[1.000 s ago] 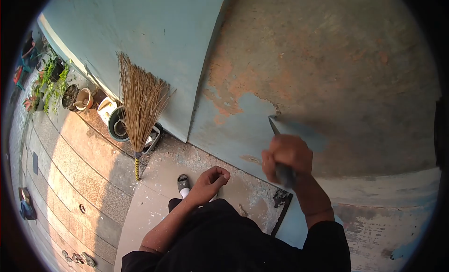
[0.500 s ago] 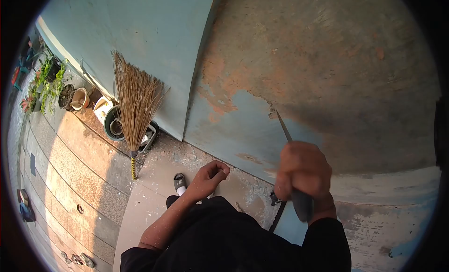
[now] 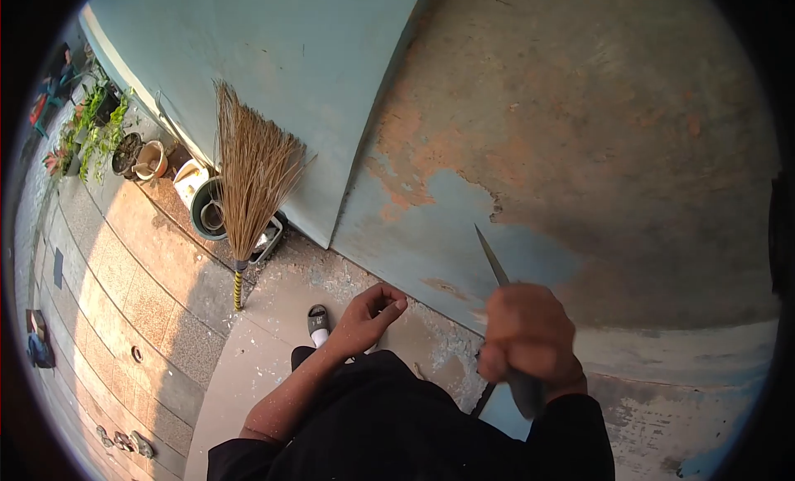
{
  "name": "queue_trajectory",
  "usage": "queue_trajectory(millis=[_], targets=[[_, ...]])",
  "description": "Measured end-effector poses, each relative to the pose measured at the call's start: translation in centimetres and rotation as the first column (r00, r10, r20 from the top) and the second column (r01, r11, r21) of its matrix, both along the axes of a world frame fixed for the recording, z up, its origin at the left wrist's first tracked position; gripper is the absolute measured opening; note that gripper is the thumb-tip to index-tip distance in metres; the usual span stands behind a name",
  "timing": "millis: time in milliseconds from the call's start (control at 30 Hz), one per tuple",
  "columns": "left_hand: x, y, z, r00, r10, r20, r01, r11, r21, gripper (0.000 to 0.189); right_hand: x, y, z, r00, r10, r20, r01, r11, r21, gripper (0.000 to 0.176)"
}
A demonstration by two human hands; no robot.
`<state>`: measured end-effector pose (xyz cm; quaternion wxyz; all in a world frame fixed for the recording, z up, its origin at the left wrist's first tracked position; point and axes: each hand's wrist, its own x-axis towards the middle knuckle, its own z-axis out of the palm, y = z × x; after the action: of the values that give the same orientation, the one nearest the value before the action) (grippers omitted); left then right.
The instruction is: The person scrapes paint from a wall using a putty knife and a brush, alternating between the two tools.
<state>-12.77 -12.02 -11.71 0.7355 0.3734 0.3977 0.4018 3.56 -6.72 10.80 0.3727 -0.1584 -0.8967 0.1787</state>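
My right hand (image 3: 532, 332) is wrapped round the dark handle of a knife (image 3: 493, 256), with the narrow pointed blade reaching up and left. The tip is over the blue-painted part of the wall (image 3: 451, 201), just below the ragged edge where peeled paint meets bare brown plaster (image 3: 563, 150). The fist is slightly blurred. My left hand (image 3: 370, 319) hangs in front of my body, its fingers curled toward the thumb with nothing showing in them.
Against a light blue wall section leans a stick broom (image 3: 252, 166), bristles up. Beside it stand a dark green bucket (image 3: 205, 212) and potted plants (image 3: 103, 121). Paint flakes (image 3: 339, 276) litter the floor near my sandalled foot (image 3: 318, 319). Stones (image 3: 124, 441) lie at lower left.
My right hand and the knife have moved down from the ragged paint edge, so the tip now sits lower on the blue paint. The view has shifted slightly; my left hand keeps its curl.
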Motion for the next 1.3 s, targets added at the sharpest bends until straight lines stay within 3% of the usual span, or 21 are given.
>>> queue_trajectory(millis=[33, 67, 133, 200, 267, 333, 400, 467, 533, 567, 600, 667, 733, 800, 833, 900, 933, 1033, 1133, 1167, 1300], targets=[[0.0, -0.4, -0.1, 1.0, -0.002, 0.0, 0.002, 1.0, -0.018, 0.025, 0.5, -0.9, 0.0, 0.98, 0.138, -0.146, -0.138, 0.99, 0.01, 0.034], [0.0, -0.5, 0.0, 1.0, 0.001, -0.021, -0.001, 1.0, -0.025, 0.025, 0.5, -0.5, 0.0, 0.98, 0.128, -0.15, -0.13, 0.992, -0.004, 0.034], [-0.3, 0.2, 0.3, 0.998, 0.012, -0.067, -0.013, 1.0, -0.006, 0.025, 0.3, 1.6, -0.1, 0.989, -0.106, 0.104, 0.097, 0.992, 0.085, 0.032], [-0.4, 0.1, 0.6, 0.998, 0.004, -0.064, -0.003, 1.0, 0.016, 0.024, 0.3, 1.1, 0.2, 0.994, -0.098, 0.052, 0.093, 0.991, 0.101, 0.032], [-0.1, 0.0, 0.2, 0.999, -0.007, -0.034, 0.008, 1.0, 0.029, 0.024, 0.9, 0.3, 2.1, 0.995, 0.067, -0.075, -0.061, 0.995, 0.079, 0.034], [0.0, 0.0, 0.8, 1.0, -0.004, -0.029, 0.004, 1.0, 0.022, 0.023, 0.3, 1.2, 0.7, 0.995, 0.043, -0.09, -0.034, 0.995, 0.096, 0.036], [0.1, 0.2, 1.2, 1.0, 0.009, -0.022, -0.008, 1.0, 0.019, 0.023, -0.1, 2.4, -0.9, 0.989, -0.146, 0.011, 0.142, 0.977, 0.159, 0.033], [0.0, -0.2, 1.3, 1.0, -0.011, 0.002, 0.011, 0.999, 0.03, 0.022, 0.0, 1.4, 0.8, 0.984, -0.175, 0.036, 0.167, 0.973, 0.158, 0.032], [0.0, 0.1, 1.2, 1.0, -0.001, 0.004, 0.0, 0.999, 0.036, 0.02, 0.0, 0.3, 2.6, 0.996, -0.051, -0.071, 0.047, 0.997, -0.057, 0.035], [-0.1, -0.3, 1.1, 1.0, -0.008, 0.001, 0.007, 1.0, 0.019, 0.019, 0.0, 1.0, 2.2, 0.998, 0.005, -0.056, -0.001, 0.997, 0.078, 0.034], [-0.1, -0.6, 1.1, 1.0, -0.012, 0.001, 0.012, 1.0, 0.014, 0.019, 0.0, 2.0, 0.6, 0.998, 0.0, -0.057, 0.004, 0.997, 0.072, 0.034], [-0.2, -0.5, 1.2, 1.0, 0.004, -0.003, -0.003, 1.0, 0.022, 0.021, -0.4, 4.2, -2.6, 0.964, -0.255, -0.074, 0.265, 0.943, 0.204, 0.03], [-0.5, -0.5, 0.9, 1.0, 0.011, 0.011, -0.011, 1.0, 0.028, 0.022, -0.9, 2.6, -0.8, 0.998, -0.06, 0.006, 0.058, 0.979, 0.193, 0.03], [-0.7, -0.9, 0.8, 1.0, 0.013, 0.022, -0.014, 1.0, 0.015, 0.023, -0.6, 0.2, 1.9, 0.996, 0.062, -0.065, -0.065, 0.997, -0.047, 0.018], [-0.9, -0.8, 0.8, 1.0, 0.024, -0.008, -0.024, 1.0, 0.006, 0.024, -0.6, 1.3, 0.7, 0.996, 0.065, -0.068, -0.068, 0.996, -0.05, 0.018], [-1.1, -1.3, 0.6, 0.999, 0.024, -0.04, -0.024, 1.0, -0.005, 0.025, -0.8, 3.9, -2.5, 0.951, -0.304, -0.048, 0.306, 0.917, 0.255, 0.033], [-1.0, -1.5, 0.1, 0.999, 0.028, -0.014, -0.028, 1.0, -0.001, 0.025, -0.8, 3.4, -2.6, 0.953, -0.3, -0.048, 0.302, 0.918, 0.259, 0.033], [-1.3, -0.7, 0.3, 0.997, 0.071, 0.009, -0.071, 0.997, 0.013, 0.025, -1.4, 0.9, 1.2, 0.997, 0.062, 0.038, -0.065, 0.995, 0.074, 0.033], [-1.7, -0.7, 0.9, 0.997, 0.045, -0.059, -0.045, 0.999, 0.001, 0.024, -1.0, 2.0, 0.8, 0.999, 0.03, 0.012, -0.032, 0.978, 0.207, 0.033], [-1.6, -0.8, 1.0, 0.998, 0.041, -0.048, -0.04, 0.999, 0.016, 0.025, 1.2, 4.7, -4.0, 0.994, -0.087, 0.062, 0.066, 0.957, 0.283, 0.034], [-1.6, -0.7, 0.7, 1.0, 0.003, -0.027, -0.002, 0.999, 0.051, 0.028, -1.9, 2.1, -0.4, 0.999, 0.033, 0.041, -0.037, 0.992, 0.117, 0.035]])
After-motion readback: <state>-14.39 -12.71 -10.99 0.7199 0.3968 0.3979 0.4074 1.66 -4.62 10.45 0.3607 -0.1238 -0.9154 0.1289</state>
